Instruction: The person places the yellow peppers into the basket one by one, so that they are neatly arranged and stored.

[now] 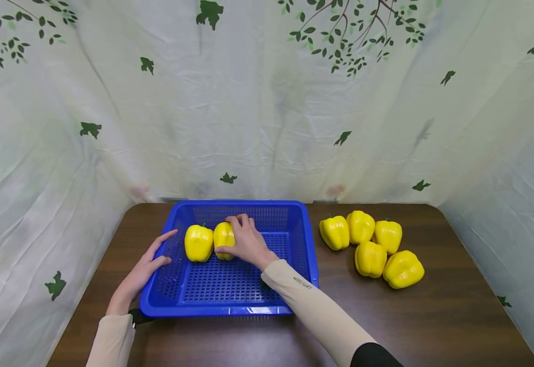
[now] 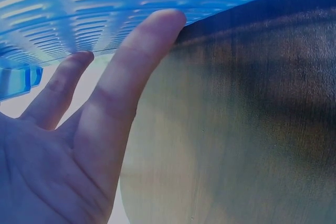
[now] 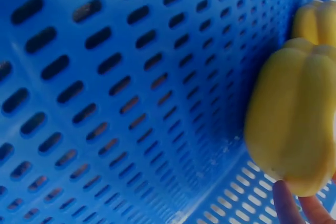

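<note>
Inside the blue plastic basket point(image 1: 230, 307), two yellow bell peppers stand side by side. My right hand point(image 1: 248, 244) reaches in and holds the right-hand bell pepper point(image 1: 223, 240) between thumb and fingers. The right wrist view shows fingertips point(image 3: 286, 203) at the end of that bell pepper, with the other bell pepper point(image 3: 310, 22) beyond it. That other pepper sits to its left in the head view. At the basket's left side, my left hand point(image 1: 144, 270) has its fingers spread. In the left wrist view, its extended fingers point(image 2: 126, 66) touch the slotted outer wall point(image 2: 105, 3).
Several more yellow bell peppers point(image 1: 370, 259) lie grouped on the brown wooden table point(image 1: 450, 311), right of the basket. A pale curtain point(image 1: 258, 102) with printed leaves hangs behind the table and along both sides.
</note>
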`<state>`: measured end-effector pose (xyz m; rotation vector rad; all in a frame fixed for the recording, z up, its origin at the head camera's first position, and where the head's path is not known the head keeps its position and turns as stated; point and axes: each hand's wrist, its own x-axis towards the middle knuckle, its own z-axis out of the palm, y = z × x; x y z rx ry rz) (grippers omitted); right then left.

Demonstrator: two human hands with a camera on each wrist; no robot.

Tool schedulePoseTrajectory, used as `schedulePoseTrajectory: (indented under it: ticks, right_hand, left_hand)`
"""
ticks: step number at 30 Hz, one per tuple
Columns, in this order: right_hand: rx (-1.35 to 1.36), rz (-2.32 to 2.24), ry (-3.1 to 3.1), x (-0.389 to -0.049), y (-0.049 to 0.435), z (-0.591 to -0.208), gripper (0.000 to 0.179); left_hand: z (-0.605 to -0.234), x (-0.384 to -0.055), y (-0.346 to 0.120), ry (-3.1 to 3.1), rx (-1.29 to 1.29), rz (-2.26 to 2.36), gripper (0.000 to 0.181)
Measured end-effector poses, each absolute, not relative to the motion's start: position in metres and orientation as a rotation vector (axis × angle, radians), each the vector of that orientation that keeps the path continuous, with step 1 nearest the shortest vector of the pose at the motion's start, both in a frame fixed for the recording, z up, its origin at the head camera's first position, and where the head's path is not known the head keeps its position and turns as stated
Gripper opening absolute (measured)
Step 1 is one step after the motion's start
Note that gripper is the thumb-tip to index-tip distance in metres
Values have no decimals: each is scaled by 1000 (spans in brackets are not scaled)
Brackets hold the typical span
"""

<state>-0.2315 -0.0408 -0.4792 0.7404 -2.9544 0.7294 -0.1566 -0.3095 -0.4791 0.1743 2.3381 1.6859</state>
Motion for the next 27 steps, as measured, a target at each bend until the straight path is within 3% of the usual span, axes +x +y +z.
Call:
schedulePoseTrajectory:
  ticks: [14, 27]
  right_hand:
    - [757, 760, -2925, -233, -26, -466, 75]
    - [766, 963, -2821, -231, -1, -432, 71]
  left_hand:
    - [-478, -156, -308, 2323, 178, 1705, 61]
    - [-478, -156, -308, 2338, 179, 1695, 60]
